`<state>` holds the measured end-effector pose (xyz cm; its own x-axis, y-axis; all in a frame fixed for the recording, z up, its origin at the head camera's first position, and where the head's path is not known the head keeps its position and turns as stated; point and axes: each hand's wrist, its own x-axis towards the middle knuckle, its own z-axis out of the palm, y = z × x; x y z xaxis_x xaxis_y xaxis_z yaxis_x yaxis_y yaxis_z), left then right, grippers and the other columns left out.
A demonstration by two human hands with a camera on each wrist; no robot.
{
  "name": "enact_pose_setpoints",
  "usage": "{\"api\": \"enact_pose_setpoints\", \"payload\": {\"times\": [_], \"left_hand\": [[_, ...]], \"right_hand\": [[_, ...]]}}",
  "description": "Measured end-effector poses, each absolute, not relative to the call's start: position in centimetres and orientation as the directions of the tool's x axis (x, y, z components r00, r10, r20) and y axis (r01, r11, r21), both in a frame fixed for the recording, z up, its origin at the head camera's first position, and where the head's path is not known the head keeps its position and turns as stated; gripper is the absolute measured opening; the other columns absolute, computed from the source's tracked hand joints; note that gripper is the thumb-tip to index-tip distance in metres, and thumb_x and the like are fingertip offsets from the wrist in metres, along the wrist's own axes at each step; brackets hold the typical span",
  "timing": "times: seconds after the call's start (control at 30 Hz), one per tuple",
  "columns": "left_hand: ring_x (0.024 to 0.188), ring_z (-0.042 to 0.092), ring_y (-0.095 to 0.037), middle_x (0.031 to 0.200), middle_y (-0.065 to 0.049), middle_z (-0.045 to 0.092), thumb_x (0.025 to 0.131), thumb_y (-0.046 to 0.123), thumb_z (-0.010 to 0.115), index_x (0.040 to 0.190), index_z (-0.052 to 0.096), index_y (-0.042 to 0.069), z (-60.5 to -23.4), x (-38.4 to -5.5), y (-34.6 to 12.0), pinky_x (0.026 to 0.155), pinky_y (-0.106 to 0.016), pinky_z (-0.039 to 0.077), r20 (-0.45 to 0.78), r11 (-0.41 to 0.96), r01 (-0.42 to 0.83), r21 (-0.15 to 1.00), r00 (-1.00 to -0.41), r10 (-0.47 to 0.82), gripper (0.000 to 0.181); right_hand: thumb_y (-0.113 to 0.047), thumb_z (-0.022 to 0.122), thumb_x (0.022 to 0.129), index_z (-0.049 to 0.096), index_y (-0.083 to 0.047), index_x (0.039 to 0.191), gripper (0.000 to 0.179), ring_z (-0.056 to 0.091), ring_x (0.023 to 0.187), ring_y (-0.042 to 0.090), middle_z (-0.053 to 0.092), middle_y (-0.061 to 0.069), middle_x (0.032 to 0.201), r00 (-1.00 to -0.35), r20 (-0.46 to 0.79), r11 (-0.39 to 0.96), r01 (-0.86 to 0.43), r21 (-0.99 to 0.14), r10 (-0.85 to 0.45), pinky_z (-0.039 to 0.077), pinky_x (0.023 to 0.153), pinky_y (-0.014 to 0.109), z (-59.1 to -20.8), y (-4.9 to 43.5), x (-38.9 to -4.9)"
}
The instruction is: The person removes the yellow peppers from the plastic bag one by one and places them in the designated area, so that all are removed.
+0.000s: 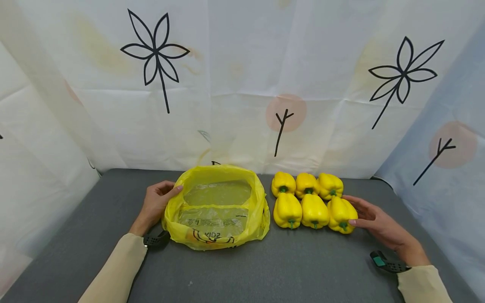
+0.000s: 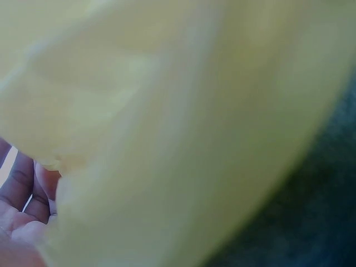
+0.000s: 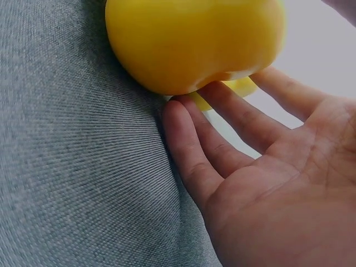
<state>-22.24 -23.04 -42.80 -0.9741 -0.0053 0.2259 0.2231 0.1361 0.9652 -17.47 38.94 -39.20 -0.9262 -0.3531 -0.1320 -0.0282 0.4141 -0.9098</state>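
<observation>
A yellow plastic bag [image 1: 217, 242] stands on the table with its mouth spread wide. My left hand [image 1: 156, 204] holds its left rim between thumb and fingers; in the left wrist view the bag's film [image 2: 167, 139] hides most of that hand [image 2: 25, 194]. To the right of the bag, several yellow bell peppers lie in two rows of three. At the right end of the near row, a bell pepper [image 1: 341, 212] has my right hand [image 1: 380, 223] beside it. In the right wrist view, fairly straight fingers [image 3: 242, 119] touch the pepper [image 3: 194, 39].
Behind the near row sit a left pepper [image 1: 283, 184], a middle one [image 1: 306, 184] and a right one [image 1: 330, 185]. Two more, a left pepper [image 1: 287, 209] and a middle one [image 1: 314, 210], share the front row. A printed white cloth [image 1: 235, 84] surrounds the dark grey table [image 1: 242, 277].
</observation>
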Motion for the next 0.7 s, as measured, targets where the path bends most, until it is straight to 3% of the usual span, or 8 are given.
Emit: {"api": "enact_pose_setpoints", "payload": {"times": [0.07, 0.13, 0.27, 0.37, 0.43, 0.53, 0.6, 0.7], "left_hand": [[0.077, 0.066, -0.012, 0.091, 0.003, 0.069, 0.099, 0.017, 0.069, 0.115, 0.065, -0.014, -42.80, -22.25, -23.05, 0.067, -0.025, 0.059, 0.224, 0.137, 0.222, 0.965, -0.974, -0.006, 0.035], [0.077, 0.066, -0.012, 0.091, 0.004, 0.069, 0.099, 0.017, 0.069, 0.115, 0.065, -0.014, -42.83, -22.28, -23.06, 0.067, -0.025, 0.059, 0.221, 0.138, 0.218, 0.966, -0.975, -0.007, 0.035], [0.077, 0.066, -0.013, 0.091, 0.003, 0.070, 0.099, 0.018, 0.070, 0.115, 0.066, -0.014, -42.95, -22.33, -23.07, 0.067, -0.025, 0.059, 0.223, 0.136, 0.220, 0.966, -0.975, -0.007, 0.035], [0.077, 0.066, -0.013, 0.091, 0.003, 0.070, 0.099, 0.017, 0.070, 0.114, 0.066, -0.014, -43.04, -22.35, -23.05, 0.066, -0.025, 0.059, 0.229, 0.131, 0.226, 0.965, -0.973, -0.004, 0.035], [0.077, 0.066, -0.013, 0.091, 0.003, 0.070, 0.099, 0.016, 0.070, 0.114, 0.066, -0.014, -43.08, -22.36, -23.04, 0.067, -0.025, 0.059, 0.232, 0.132, 0.230, 0.964, -0.973, -0.003, 0.034], [0.078, 0.066, -0.013, 0.092, 0.003, 0.070, 0.099, 0.017, 0.070, 0.114, 0.066, -0.014, -43.06, -22.37, -23.04, 0.067, -0.025, 0.059, 0.232, 0.133, 0.230, 0.964, -0.973, -0.003, 0.034], [0.078, 0.066, -0.013, 0.092, 0.003, 0.070, 0.099, 0.017, 0.070, 0.114, 0.066, -0.014, -43.01, -22.37, -23.04, 0.067, -0.025, 0.059, 0.233, 0.139, 0.231, 0.963, -0.972, -0.002, 0.034], [0.078, 0.066, -0.013, 0.092, 0.004, 0.070, 0.099, 0.016, 0.069, 0.114, 0.066, -0.013, -42.92, -22.39, -23.05, 0.067, -0.025, 0.059, 0.233, 0.142, 0.231, 0.963, -0.972, -0.001, 0.034]], "right_hand": [[-0.013, 0.058, 0.104, 0.021, -0.005, 0.161, 0.069, 0.040, 0.125, -0.006, 0.018, 0.022, 0.163, -0.924, -0.131, 0.407, -0.028, -0.913, -0.359, 0.045, 0.099, 0.038, -39.24, 38.92, -17.47], [-0.012, 0.058, 0.104, 0.020, -0.005, 0.161, 0.069, 0.041, 0.121, -0.013, 0.021, 0.017, 0.162, -0.922, -0.128, 0.393, -0.028, -0.919, -0.365, 0.046, 0.095, 0.028, -39.26, 38.90, -17.46], [-0.011, 0.057, 0.104, 0.019, -0.004, 0.161, 0.069, 0.041, 0.120, -0.016, 0.025, 0.008, 0.160, -0.919, -0.126, 0.374, -0.025, -0.927, -0.374, 0.046, 0.091, 0.019, -39.29, 38.92, -17.39], [-0.012, 0.057, 0.104, 0.019, -0.004, 0.161, 0.069, 0.040, 0.122, -0.013, 0.022, 0.013, 0.162, -0.918, -0.133, 0.382, -0.022, -0.924, -0.374, 0.046, 0.092, 0.020, -39.27, 38.93, -17.36], [-0.012, 0.056, 0.104, 0.019, -0.005, 0.161, 0.069, 0.038, 0.131, -0.002, 0.018, 0.018, 0.163, -0.917, -0.141, 0.391, -0.017, -0.920, -0.373, 0.045, 0.092, 0.020, -39.23, 38.91, -17.34], [-0.013, 0.056, 0.105, 0.019, -0.005, 0.161, 0.068, 0.030, 0.145, 0.030, 0.013, 0.025, 0.164, -0.916, -0.147, 0.398, -0.015, -0.917, -0.373, 0.045, 0.092, 0.020, -39.14, 38.78, -17.33], [-0.013, 0.055, 0.105, 0.018, -0.005, 0.161, 0.068, 0.019, 0.146, 0.048, 0.011, 0.027, 0.164, -0.917, -0.144, 0.401, -0.019, -0.916, -0.373, 0.045, 0.094, 0.023, -39.04, 38.65, -17.33], [-0.014, 0.056, 0.105, 0.019, -0.004, 0.161, 0.068, 0.013, 0.145, 0.056, 0.011, 0.029, 0.163, -0.920, -0.135, 0.408, -0.029, -0.912, -0.368, 0.043, 0.102, 0.038, -38.91, 38.43, -17.33]]}}
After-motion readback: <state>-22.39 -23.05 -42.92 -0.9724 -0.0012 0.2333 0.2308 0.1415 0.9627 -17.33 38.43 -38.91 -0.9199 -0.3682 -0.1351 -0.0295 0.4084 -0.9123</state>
